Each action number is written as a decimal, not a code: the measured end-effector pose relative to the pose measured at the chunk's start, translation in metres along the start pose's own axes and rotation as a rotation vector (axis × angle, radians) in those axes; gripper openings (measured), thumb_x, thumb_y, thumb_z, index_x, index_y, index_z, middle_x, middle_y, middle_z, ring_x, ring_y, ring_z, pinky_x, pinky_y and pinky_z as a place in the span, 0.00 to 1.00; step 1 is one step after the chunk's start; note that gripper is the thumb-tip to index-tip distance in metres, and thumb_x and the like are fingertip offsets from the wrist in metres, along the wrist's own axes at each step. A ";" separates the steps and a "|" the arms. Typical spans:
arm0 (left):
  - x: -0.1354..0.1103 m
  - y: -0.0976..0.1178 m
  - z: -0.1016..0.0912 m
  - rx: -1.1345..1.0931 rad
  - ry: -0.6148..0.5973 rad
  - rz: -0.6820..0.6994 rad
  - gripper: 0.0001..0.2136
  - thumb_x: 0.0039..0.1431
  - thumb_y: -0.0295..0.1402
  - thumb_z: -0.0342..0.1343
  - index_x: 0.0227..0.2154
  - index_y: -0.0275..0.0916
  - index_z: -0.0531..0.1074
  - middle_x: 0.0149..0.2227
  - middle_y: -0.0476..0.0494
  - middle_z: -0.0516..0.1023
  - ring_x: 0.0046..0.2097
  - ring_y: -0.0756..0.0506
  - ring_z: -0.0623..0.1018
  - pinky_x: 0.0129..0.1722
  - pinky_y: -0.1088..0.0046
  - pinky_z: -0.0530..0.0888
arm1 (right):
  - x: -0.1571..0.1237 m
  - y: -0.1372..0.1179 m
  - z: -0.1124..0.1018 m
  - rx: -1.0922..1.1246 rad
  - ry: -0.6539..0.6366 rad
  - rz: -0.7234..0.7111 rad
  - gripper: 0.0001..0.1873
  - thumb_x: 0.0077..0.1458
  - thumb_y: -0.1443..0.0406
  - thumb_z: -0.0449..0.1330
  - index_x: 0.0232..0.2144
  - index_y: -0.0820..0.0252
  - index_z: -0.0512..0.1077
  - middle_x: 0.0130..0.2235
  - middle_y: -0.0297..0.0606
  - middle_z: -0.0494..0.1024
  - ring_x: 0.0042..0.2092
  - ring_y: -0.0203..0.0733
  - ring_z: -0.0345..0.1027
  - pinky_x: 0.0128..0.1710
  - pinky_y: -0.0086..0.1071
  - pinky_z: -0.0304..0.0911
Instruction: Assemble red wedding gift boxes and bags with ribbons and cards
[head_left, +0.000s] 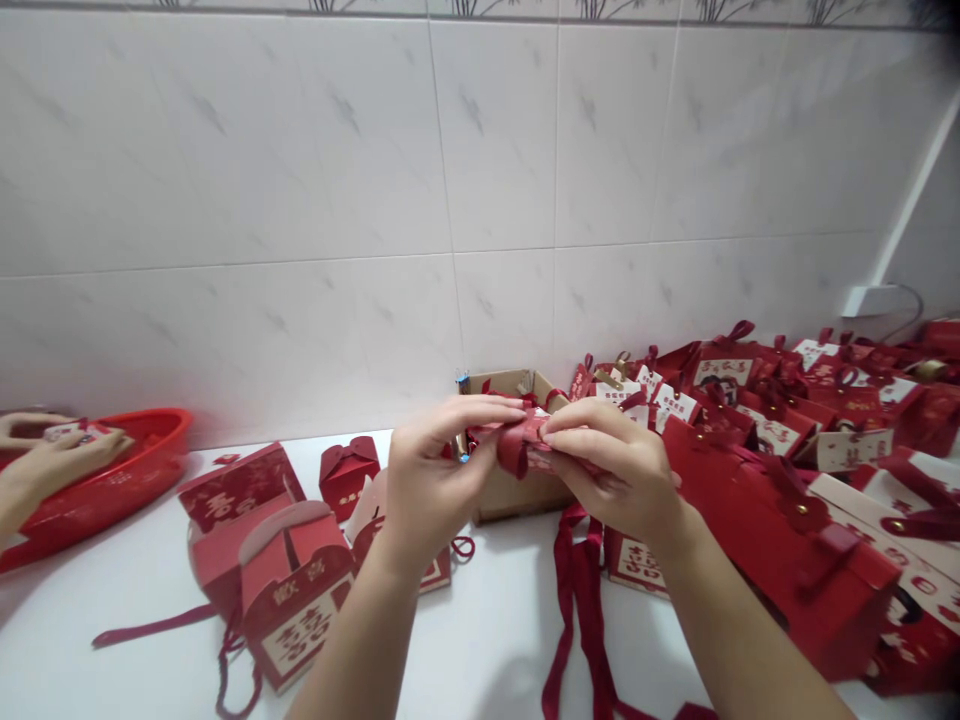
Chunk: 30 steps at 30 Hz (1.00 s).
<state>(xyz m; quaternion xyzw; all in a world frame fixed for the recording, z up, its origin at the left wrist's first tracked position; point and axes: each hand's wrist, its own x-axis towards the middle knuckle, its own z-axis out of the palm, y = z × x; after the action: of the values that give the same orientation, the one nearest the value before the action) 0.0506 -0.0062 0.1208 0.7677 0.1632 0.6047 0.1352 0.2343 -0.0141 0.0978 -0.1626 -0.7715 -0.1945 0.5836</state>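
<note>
Both of my hands are raised over the white table, pinching a small red gift box with a dark red ribbon (523, 442) between them. My left hand (431, 478) grips its left side with thumb and fingers closed. My right hand (619, 468) holds the right side, fingertips pressed on the ribbon. Dark red ribbon strips (581, 600) hang down onto the table below my hands. A brown cardboard box (510, 490) stands just behind them.
Several red gift boxes (292, 585) lie at the left front. A large heap of red boxes and bags (810, 470) fills the right side. At far left, another person's hands (52, 450) hold a small item over a red basin (112, 480). A tiled wall stands behind.
</note>
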 end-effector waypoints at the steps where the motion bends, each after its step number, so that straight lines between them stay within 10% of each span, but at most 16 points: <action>1: 0.000 0.000 0.002 0.000 0.015 -0.043 0.13 0.55 0.18 0.56 0.35 0.43 0.79 0.37 0.48 0.82 0.40 0.49 0.80 0.40 0.74 0.78 | 0.000 0.001 0.000 -0.007 0.001 -0.008 0.09 0.52 0.77 0.59 0.34 0.59 0.71 0.35 0.41 0.76 0.37 0.40 0.71 0.36 0.36 0.67; 10: 0.004 0.005 0.010 -0.108 -0.008 -0.282 0.09 0.50 0.21 0.60 0.31 0.40 0.80 0.31 0.49 0.83 0.33 0.50 0.80 0.33 0.79 0.78 | -0.001 0.002 0.000 -0.044 -0.022 -0.023 0.09 0.53 0.77 0.57 0.33 0.59 0.70 0.34 0.40 0.76 0.37 0.39 0.70 0.37 0.37 0.65; 30: 0.006 -0.001 -0.008 -0.024 -0.217 -0.271 0.06 0.56 0.28 0.56 0.33 0.37 0.77 0.33 0.43 0.81 0.36 0.46 0.79 0.35 0.73 0.76 | -0.005 0.002 0.006 -0.045 -0.014 0.012 0.09 0.54 0.75 0.58 0.34 0.57 0.72 0.37 0.39 0.75 0.37 0.39 0.71 0.41 0.39 0.61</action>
<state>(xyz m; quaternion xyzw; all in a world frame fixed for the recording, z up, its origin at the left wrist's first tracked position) 0.0438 -0.0025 0.1274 0.7978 0.2422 0.4966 0.2414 0.2315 -0.0096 0.0918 -0.1814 -0.7700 -0.2072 0.5756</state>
